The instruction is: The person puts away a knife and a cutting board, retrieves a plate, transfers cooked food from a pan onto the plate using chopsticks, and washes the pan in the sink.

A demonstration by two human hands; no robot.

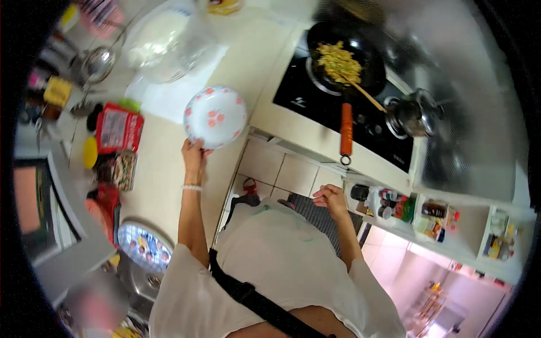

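Observation:
My left hand (195, 153) grips the near rim of a white plate (215, 117) with pink flowers, thumb on top. The plate is over the pale counter, close to its edge. My right hand (330, 198) is in the air in front of the stove, fingers loosely stretched out, with nothing seen in them. Beyond it, a wok (369, 67) with an orange handle (346, 128) sits on the black gas stove (315, 112). Chopped yellow-green food (337, 61) lies in the wok, and a wooden utensil (367, 96) rests in it.
A metal pot (416, 114) stands on the right burner. A clear plastic bag (163, 42) lies at the counter's back, a red packet (119, 129) and jars at its left. A patterned oval tray (143, 245) is by the sink (151, 280). Open shelves (431, 217) hold bottles below the stove.

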